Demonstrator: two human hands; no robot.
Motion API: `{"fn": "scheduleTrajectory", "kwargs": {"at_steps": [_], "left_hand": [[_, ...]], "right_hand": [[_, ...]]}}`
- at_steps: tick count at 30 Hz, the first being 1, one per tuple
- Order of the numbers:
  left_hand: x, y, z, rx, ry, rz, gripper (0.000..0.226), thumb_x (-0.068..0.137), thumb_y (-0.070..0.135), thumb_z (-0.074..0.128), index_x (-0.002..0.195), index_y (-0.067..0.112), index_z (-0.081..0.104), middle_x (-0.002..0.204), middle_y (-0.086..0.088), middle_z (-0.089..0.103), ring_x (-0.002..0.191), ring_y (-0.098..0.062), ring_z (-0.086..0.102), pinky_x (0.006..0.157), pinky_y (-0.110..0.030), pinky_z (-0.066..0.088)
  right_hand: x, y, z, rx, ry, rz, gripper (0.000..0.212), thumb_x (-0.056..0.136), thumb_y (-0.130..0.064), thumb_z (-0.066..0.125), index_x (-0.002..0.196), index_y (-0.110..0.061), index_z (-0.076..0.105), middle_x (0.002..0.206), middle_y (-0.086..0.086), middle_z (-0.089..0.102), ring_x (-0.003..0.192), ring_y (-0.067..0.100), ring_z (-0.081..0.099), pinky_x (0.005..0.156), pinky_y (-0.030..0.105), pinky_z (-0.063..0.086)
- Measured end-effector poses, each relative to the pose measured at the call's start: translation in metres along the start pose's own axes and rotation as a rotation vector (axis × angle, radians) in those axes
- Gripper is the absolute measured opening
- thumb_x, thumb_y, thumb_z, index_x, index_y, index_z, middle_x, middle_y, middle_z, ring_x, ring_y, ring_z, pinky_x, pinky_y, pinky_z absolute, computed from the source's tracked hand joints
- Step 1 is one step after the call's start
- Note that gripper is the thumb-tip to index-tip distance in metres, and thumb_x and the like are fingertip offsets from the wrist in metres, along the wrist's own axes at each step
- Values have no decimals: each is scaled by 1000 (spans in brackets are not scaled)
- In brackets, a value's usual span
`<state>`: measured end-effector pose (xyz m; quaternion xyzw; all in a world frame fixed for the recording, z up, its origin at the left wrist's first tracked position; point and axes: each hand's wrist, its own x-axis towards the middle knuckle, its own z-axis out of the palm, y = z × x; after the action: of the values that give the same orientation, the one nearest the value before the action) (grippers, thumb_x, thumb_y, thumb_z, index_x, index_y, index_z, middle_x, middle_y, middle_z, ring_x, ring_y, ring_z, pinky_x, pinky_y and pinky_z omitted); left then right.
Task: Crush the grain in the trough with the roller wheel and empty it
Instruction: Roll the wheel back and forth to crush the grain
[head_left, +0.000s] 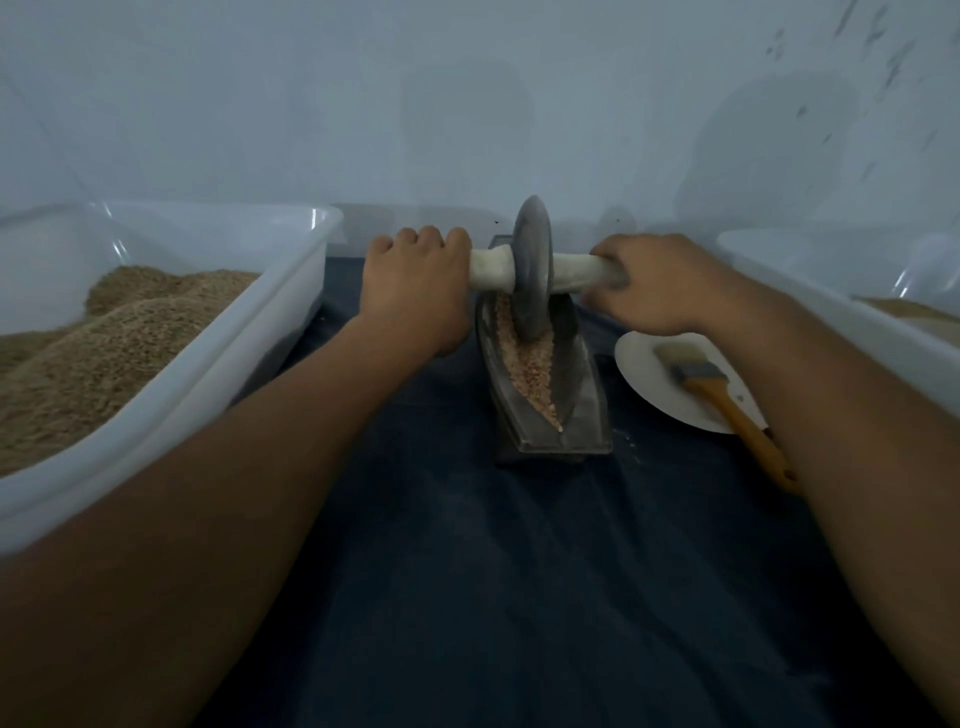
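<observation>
Currently we are gripping the axle, left hand (415, 275) and right hand (657, 283) clamped either side so the roller wheel (531, 270) is standing upright, bearing evenly on the grain (530, 366) lying in the trough (582, 410) between both bins.

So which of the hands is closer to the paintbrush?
Right. The right hand grips the roller's handle just above the brush on its plate; the left hand grips the other end, across the trough.

Pale wall (467, 104), dark blue cloth (467, 571), dim light
</observation>
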<state>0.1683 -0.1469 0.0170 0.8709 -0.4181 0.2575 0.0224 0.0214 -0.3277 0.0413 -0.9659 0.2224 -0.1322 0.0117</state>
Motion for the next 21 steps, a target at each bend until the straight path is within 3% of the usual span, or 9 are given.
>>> {"fn": "scheduleTrajectory", "kwargs": {"at_steps": [4, 8, 14, 17, 21], "left_hand": [[0, 3, -12, 18, -153, -41, 40, 85, 32, 67, 118, 16, 50, 107, -7, 58, 91, -25, 53, 73, -37, 34], [0, 4, -28, -7, -345, -52, 50, 81, 42, 73, 121, 18, 55, 85, -1, 48, 82, -22, 48, 69, -38, 40], [1, 9, -50, 51, -517, 40, 57, 74, 47, 80, 115, 14, 58, 73, 0, 44, 79, -24, 53, 83, -41, 52], [1, 14, -56, 80, -516, 66, 44, 75, 44, 79, 99, 18, 52, 74, -1, 45, 71, -21, 50, 79, -39, 50], [1, 14, -51, 60, -489, 39, 45, 73, 38, 80, 96, 18, 47, 73, -1, 44, 80, -25, 54, 87, -46, 53]], "right_hand": [[-5, -5, -22, -82, -124, 14, 41, 83, -47, 73, 116, -25, 65, 102, 0, 63, 86, 20, 55, 65, 33, 38], [-14, -11, -44, -131, -246, 23, 32, 77, -52, 79, 100, -33, 67, 96, -9, 63, 84, 13, 57, 75, 36, 50], [-28, -17, -67, -107, -418, 56, 38, 59, -58, 86, 86, -36, 71, 88, -14, 68, 83, 10, 62, 68, 30, 47], [-30, -16, -69, -99, -479, 69, 43, 52, -60, 87, 85, -36, 72, 87, -14, 69, 87, 10, 62, 70, 29, 46], [-29, -9, -65, -7, -491, 41, 36, 54, -61, 85, 82, -42, 74, 80, -20, 71, 87, 8, 63, 76, 31, 48]]}}
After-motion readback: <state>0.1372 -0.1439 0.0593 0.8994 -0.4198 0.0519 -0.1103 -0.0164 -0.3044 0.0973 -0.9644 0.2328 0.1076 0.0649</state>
